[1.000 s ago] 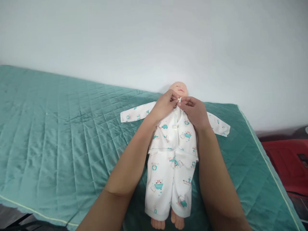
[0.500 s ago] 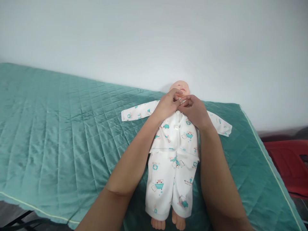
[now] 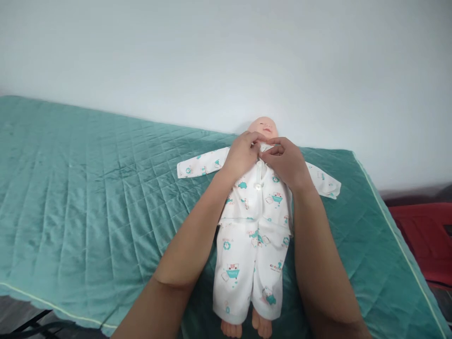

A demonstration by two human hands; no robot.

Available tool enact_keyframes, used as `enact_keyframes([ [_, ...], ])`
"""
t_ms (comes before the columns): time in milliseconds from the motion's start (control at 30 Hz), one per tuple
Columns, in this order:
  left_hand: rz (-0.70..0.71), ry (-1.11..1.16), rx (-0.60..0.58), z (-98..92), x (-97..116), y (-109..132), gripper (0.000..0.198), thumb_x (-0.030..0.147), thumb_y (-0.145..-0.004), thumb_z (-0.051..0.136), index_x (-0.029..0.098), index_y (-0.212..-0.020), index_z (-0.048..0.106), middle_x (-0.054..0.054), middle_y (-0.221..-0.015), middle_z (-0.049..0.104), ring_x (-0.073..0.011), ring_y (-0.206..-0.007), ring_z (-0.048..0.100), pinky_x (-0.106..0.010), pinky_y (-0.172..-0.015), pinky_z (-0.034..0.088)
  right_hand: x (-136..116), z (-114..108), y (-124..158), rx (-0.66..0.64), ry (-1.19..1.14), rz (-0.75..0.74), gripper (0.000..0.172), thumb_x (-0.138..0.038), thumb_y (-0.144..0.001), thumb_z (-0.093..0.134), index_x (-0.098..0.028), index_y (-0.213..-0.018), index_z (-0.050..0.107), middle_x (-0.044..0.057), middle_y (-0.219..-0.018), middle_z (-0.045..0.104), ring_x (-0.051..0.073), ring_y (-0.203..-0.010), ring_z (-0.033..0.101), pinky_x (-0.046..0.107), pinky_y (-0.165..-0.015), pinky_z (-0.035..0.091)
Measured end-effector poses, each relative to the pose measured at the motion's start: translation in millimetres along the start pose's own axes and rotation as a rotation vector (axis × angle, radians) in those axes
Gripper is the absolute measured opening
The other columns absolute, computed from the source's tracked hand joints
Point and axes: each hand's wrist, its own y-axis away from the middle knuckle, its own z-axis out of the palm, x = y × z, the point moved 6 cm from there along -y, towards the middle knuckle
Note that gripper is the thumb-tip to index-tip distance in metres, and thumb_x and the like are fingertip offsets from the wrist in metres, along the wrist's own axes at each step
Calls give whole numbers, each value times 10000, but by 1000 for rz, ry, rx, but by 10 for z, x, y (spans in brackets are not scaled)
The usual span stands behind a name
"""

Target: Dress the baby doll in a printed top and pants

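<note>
A baby doll (image 3: 263, 125) lies on its back, its head toward the wall and its bare feet toward me. It wears a white printed long-sleeved shirt (image 3: 243, 202) and matching trousers (image 3: 233, 273). Both sleeves stretch out sideways. My left hand (image 3: 245, 153) pinches the shirt at the collar, just under the doll's chin. Opposite it, my right hand (image 3: 284, 157) has its fingers closed on the other side of the collar, close to the left fingertips. The fingers partly hide the neck opening. Below them a button (image 3: 258, 186) shows on the shirt front.
A green quilted cover (image 3: 116, 202) with pale piping lies beneath the doll. Behind it rises a plain pale wall (image 3: 176, 61). To the right stands a red plastic object (image 3: 423, 235), perhaps a chair. Dark metal legs (image 3: 31, 325) show at the lower left.
My fingers have shifted slightly at the collar, and a bit more of the white neckline shows between the hands. The doll stays in place.
</note>
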Motion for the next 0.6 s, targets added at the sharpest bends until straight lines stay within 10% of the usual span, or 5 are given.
enact_keyframes([
  [333,68,-242,-80,3,54,180,347,144,-953,421,206,-1064,744,-97,-1059,623,-239,-1048,616,-359,-932,467,-280,22,400,118,578,-116,190,-333,-845,658,-212,-895,519,73,-922,602,225,-785,546,346,-691,401],
  [600,99,-401,-71,-5,144,368,406,159,-962,410,248,-1227,705,-114,-1174,589,-274,-1111,572,-374,-869,470,-163,131,669,280,488,-272,109,-255,-914,507,-198,-982,570,84,-1018,611,199,-831,563,323,-732,413],
])
